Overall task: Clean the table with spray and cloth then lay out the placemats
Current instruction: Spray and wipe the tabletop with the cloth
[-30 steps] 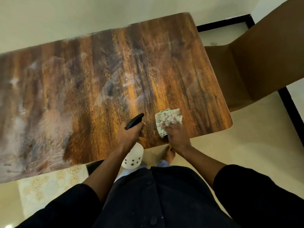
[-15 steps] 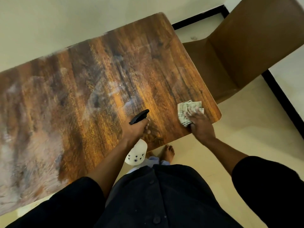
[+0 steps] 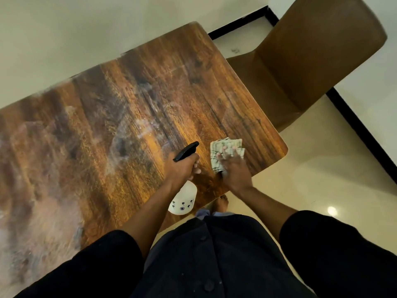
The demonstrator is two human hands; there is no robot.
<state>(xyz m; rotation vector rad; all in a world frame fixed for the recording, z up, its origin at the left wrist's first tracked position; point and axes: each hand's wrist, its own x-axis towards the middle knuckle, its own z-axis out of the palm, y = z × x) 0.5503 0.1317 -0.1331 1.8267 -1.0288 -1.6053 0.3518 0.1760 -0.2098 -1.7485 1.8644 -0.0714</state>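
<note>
Head view: right hand (image 3: 233, 168) presses the cloth (image 3: 227, 152) flat at the counter's (image 3: 129, 117) near right corner — left hand (image 3: 182, 168), just beside, grips the spray bottle (image 3: 183, 200) — hazy unwiped surface stretches left.

A streaky wood-grain table (image 3: 120, 117) carries a folded checked cloth (image 3: 223, 147) near its corner.

Table (image 3: 107, 130) bare left and ahead; chair (image 3: 300, 67) hard against right end.
</note>
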